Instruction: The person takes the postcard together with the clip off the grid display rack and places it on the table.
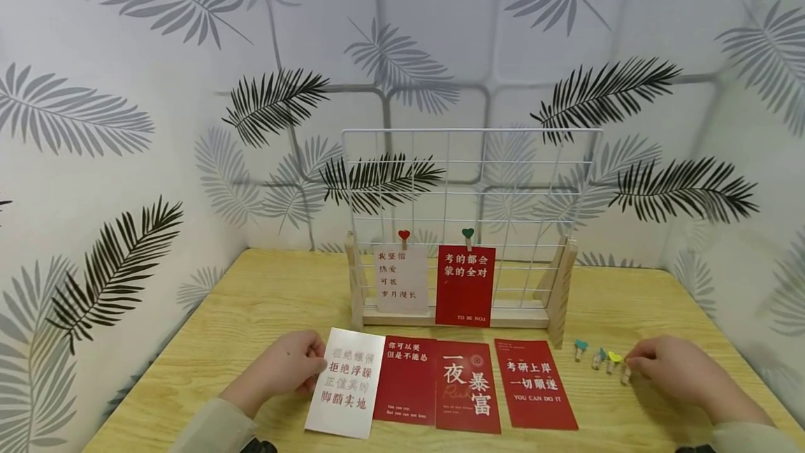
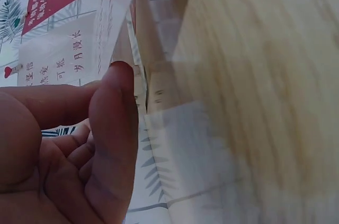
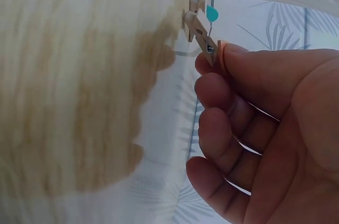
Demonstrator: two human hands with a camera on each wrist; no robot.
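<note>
My left hand (image 1: 292,362) pinches the left edge of a white card (image 1: 344,383) with printed characters, its lower end raised slightly toward me. In the left wrist view the thumb (image 2: 114,128) presses against the card's edge. Over at the right, my right hand (image 1: 673,372) pinches a small wooden clothespin (image 1: 625,375) between thumb and forefinger. An orange piece (image 3: 222,57) shows by the thumb in the right wrist view. Several more clothespins with coloured hearts, such as a yellow one (image 1: 613,362) and a teal one (image 1: 581,349), lie in a row beside it.
Behind the cards stands a white wire grid on a wooden base (image 1: 522,318). A white card (image 1: 401,285) and a red card (image 1: 465,292) hang there from heart clothespins. Three red cards, the rightmost (image 1: 536,390) apart, lie on the wooden table (image 1: 283,285).
</note>
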